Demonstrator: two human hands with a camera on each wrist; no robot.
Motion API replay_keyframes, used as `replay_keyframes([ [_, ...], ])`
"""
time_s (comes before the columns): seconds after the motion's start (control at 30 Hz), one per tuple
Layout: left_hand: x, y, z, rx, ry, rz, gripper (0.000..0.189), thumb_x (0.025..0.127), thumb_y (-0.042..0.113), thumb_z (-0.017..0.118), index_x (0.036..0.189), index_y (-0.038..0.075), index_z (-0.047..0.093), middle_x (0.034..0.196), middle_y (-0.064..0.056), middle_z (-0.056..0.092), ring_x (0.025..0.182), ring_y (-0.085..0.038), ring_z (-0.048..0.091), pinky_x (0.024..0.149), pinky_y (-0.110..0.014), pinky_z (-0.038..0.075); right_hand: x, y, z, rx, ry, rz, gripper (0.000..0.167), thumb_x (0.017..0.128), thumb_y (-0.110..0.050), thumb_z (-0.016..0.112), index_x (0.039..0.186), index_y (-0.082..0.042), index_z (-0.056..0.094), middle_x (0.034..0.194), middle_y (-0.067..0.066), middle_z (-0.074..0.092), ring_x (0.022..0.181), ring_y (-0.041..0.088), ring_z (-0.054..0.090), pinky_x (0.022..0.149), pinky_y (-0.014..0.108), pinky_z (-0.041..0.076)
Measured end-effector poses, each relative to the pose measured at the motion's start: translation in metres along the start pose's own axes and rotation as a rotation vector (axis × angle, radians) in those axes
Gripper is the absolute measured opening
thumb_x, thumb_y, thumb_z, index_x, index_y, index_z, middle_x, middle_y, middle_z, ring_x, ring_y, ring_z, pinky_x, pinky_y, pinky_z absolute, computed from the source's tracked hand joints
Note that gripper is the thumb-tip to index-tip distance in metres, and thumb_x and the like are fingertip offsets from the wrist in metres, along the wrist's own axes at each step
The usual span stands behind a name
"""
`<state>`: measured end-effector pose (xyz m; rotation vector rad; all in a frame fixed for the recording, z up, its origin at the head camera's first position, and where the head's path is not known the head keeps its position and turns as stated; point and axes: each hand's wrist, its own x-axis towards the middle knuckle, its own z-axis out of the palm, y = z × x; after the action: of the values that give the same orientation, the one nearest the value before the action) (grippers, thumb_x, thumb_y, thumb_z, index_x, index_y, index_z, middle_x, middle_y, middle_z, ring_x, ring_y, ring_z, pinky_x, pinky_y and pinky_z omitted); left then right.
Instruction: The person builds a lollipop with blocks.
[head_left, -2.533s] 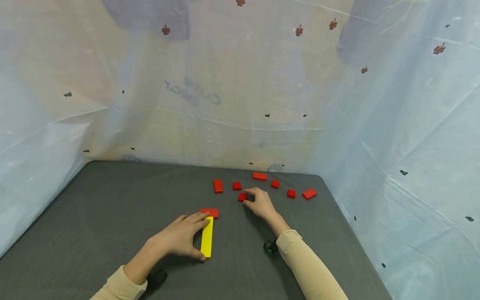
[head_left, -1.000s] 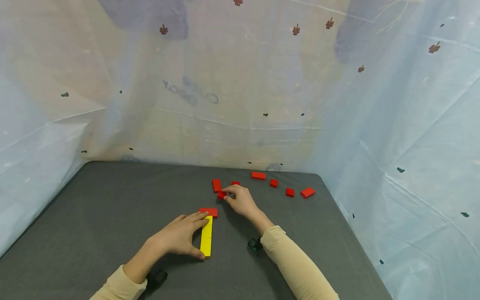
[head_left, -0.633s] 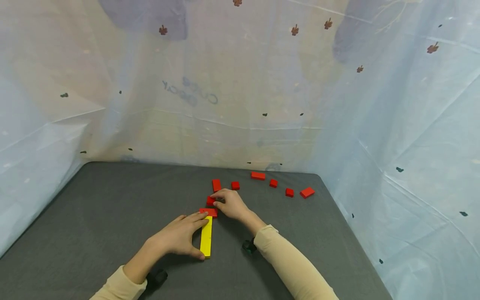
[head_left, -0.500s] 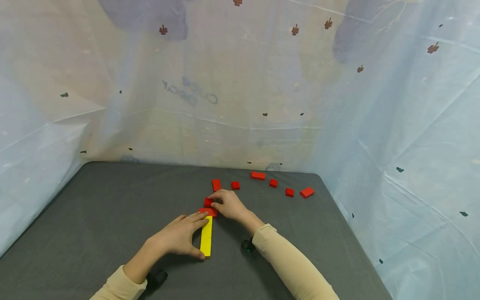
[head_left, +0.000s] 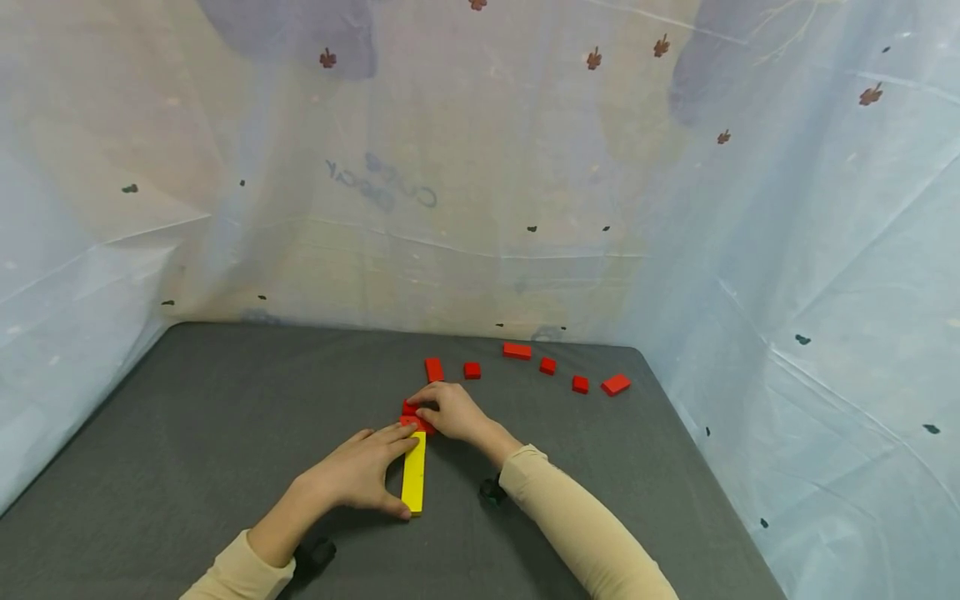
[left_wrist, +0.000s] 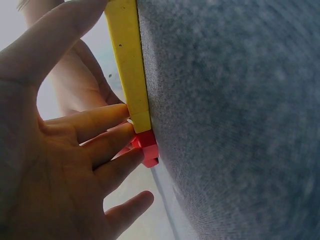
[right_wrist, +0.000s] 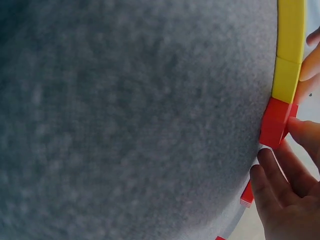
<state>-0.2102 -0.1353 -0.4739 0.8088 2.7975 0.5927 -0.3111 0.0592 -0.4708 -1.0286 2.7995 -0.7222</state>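
A long yellow block (head_left: 413, 475) lies on the dark table, pointing away from me. A red rectangular block (head_left: 431, 428) sits crosswise against its far end. My left hand (head_left: 352, 473) spans the yellow block's left side, thumb at the near end. Its extended fingertips (left_wrist: 131, 131) touch near the joint of yellow and red, as the left wrist view shows. My right hand (head_left: 454, 414) pinches a small red block (head_left: 409, 408) between thumb and forefinger, right behind the crosswise block's left part. In the right wrist view, the right thumb (right_wrist: 296, 125) touches red.
Several loose red blocks are spread behind and to the right: a rectangular one (head_left: 434, 369), a small one (head_left: 472, 370), another rectangle (head_left: 517, 351), and an angled one (head_left: 616, 384) far right. A pale printed sheet (head_left: 450, 167) hangs around the grey table (head_left: 225, 417).
My right hand has carried the small red block left and toward me, from among the loose blocks to the crosswise red block. My left hand stays in place on the yellow block.
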Motion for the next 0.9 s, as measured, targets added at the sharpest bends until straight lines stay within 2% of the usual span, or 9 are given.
replay_keyframes([
  [0.57, 0.0012, -0.0015, 0.0017, 0.002, -0.005, 0.003, 0.109, 0.07, 0.066, 0.088, 0.153, 0.007, 0.052, 0.164, -0.013, 0.04, 0.15, -0.034, 0.038, 0.116, -0.067, 0.031, -0.0018, 0.0041, 0.0004, -0.041, -0.028, -0.034, 0.027, 0.104, -0.015, 0.066, 0.128, -0.014, 0.076, 0.131, 0.004, 0.069, 0.122, 0.021, 0.064, 0.105, 0.033, 0.052],
  [0.9, 0.0018, -0.0024, 0.0023, 0.009, -0.003, 0.006, 0.109, 0.069, 0.066, 0.088, 0.153, 0.007, 0.053, 0.164, -0.013, 0.04, 0.151, -0.034, 0.038, 0.116, -0.065, 0.033, -0.0024, 0.0066, 0.0, -0.015, -0.03, -0.039, 0.029, 0.104, -0.015, 0.065, 0.131, -0.013, 0.074, 0.132, 0.005, 0.068, 0.122, 0.022, 0.064, 0.107, 0.036, 0.05],
])
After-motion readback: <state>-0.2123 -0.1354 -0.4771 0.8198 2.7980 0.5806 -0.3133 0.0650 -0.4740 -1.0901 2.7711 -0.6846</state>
